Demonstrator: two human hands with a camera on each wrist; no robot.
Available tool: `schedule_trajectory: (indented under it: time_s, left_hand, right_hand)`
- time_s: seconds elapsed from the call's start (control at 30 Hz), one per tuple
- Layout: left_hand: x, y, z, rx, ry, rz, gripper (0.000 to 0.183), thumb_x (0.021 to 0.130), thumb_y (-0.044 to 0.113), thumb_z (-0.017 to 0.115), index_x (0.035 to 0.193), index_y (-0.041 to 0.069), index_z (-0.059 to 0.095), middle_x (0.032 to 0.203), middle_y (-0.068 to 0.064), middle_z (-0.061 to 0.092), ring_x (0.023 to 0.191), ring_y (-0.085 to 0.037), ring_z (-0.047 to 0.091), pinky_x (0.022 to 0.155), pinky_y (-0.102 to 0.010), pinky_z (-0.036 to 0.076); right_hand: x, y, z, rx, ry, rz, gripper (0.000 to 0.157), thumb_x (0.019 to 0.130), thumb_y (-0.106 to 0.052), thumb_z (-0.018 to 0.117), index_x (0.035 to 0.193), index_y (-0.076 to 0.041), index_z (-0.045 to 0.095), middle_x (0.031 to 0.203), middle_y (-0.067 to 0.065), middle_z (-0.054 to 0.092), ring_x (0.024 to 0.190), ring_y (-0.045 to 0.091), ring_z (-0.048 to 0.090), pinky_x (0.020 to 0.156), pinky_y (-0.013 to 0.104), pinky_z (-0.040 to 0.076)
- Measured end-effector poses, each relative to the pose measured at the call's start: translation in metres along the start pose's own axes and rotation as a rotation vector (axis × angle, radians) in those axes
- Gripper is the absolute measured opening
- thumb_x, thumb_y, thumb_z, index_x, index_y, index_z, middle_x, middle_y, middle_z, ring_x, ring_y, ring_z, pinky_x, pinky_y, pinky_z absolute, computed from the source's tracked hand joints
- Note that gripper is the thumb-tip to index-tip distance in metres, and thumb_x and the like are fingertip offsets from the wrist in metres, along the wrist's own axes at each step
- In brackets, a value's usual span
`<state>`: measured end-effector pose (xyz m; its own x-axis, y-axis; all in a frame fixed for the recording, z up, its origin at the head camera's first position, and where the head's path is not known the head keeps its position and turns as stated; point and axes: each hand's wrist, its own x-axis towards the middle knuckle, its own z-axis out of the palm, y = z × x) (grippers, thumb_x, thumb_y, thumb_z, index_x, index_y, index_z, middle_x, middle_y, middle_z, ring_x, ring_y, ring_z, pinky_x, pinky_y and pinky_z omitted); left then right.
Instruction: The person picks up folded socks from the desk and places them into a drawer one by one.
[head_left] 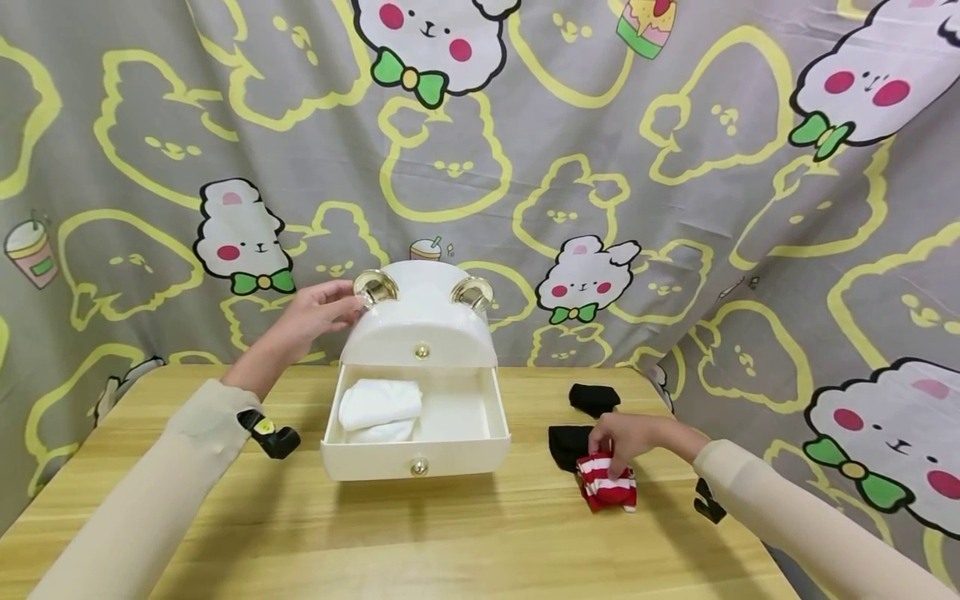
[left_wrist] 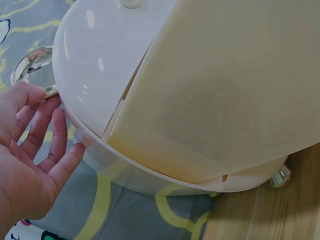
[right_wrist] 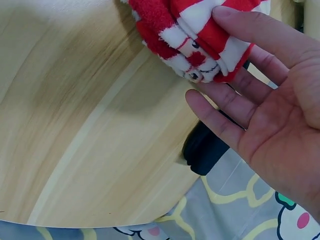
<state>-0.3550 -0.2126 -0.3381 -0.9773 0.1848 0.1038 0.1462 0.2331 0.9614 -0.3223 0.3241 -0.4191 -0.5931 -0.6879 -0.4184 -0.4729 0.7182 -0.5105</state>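
A small white drawer cabinet (head_left: 420, 287) with two round gold ears stands on the table, its lower drawer (head_left: 416, 462) pulled out. Folded white cloth (head_left: 381, 406) lies in the drawer's left part. My left hand (head_left: 324, 314) is at the cabinet's upper left, thumb and forefinger pinching the stem of the left gold ear (left_wrist: 34, 65). To the right of the cabinet, my right hand (head_left: 626, 439) grips a folded red-and-white striped sock (right_wrist: 200, 35), thumb on top and fingers beneath. A folded black sock (head_left: 567, 446) lies right beside it, partly hidden by the hand.
Another folded black bundle (head_left: 595, 398) lies farther back on the wooden table (head_left: 480, 542). A grey curtain (head_left: 480, 158) with cartoon figures hangs behind and beside the table. The upper drawer (head_left: 397, 343) of the cabinet is closed.
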Motion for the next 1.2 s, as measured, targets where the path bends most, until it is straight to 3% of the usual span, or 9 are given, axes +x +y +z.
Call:
schedule_trajectory:
  time_s: [0.13,0.4,0.63,0.77,1.03,1.2]
  left_hand:
    - [-0.001,0.001,0.002,-0.009,-0.005,-0.006,0.051,0.102,0.037,0.062,0.141,0.005,0.052,0.097,0.019,0.068,0.094,-0.004,0.063,0.112,-0.047,0.046]
    - [-0.001,0.002,0.002,-0.002,-0.005,-0.004,0.051,0.103,0.036,0.062,0.141,0.004,0.052,0.096,0.019,0.068,0.094,-0.005,0.063,0.098,-0.029,0.052]
    - [-0.003,0.004,-0.001,-0.001,0.006,-0.004,0.051,0.103,0.036,0.061,0.142,0.004,0.052,0.096,0.019,0.069,0.094,-0.004,0.064,0.094,-0.024,0.052]
    - [-0.003,0.004,-0.002,-0.004,0.003,-0.006,0.052,0.103,0.035,0.061,0.143,0.003,0.051,0.097,0.019,0.069,0.094,-0.004,0.064,0.098,-0.028,0.052]
    - [-0.003,0.005,-0.001,-0.024,-0.002,-0.009,0.055,0.102,0.035,0.062,0.145,0.001,0.049,0.095,0.019,0.069,0.093,-0.005,0.063,0.115,-0.049,0.044]
    - [-0.003,0.004,0.001,-0.033,0.0,-0.016,0.054,0.103,0.035,0.062,0.143,0.001,0.05,0.095,0.017,0.068,0.093,-0.005,0.063,0.115,-0.05,0.043]
  right_hand:
    - [0.0,-0.004,-0.002,0.014,-0.024,0.013,0.021,0.076,0.001,0.083,0.091,-0.009,0.073,0.086,-0.007,0.069,0.073,0.002,0.059,0.066,0.019,0.053]
    - [0.0,-0.016,-0.012,0.036,-0.059,0.041,0.021,0.078,0.001,0.081,0.094,-0.009,0.072,0.086,-0.006,0.068,0.075,0.003,0.059,0.068,0.02,0.053]
    - [0.005,-0.028,-0.027,0.047,-0.07,0.06,0.023,0.08,0.001,0.08,0.099,-0.011,0.073,0.091,-0.004,0.069,0.075,0.007,0.058,0.065,0.021,0.053]
    - [0.007,-0.035,-0.038,0.027,-0.058,0.046,0.026,0.08,-0.001,0.081,0.102,-0.013,0.073,0.091,-0.005,0.068,0.076,0.006,0.058,0.066,0.021,0.053]
    - [0.008,-0.062,-0.071,0.067,-0.061,-0.001,0.024,0.085,-0.004,0.079,0.108,-0.008,0.074,0.095,0.001,0.073,0.083,0.011,0.064,0.075,0.024,0.057]
    - [0.007,-0.08,-0.091,0.032,-0.023,-0.002,0.025,0.087,-0.007,0.079,0.111,-0.01,0.074,0.099,0.001,0.073,0.088,0.015,0.064,0.079,0.027,0.058]
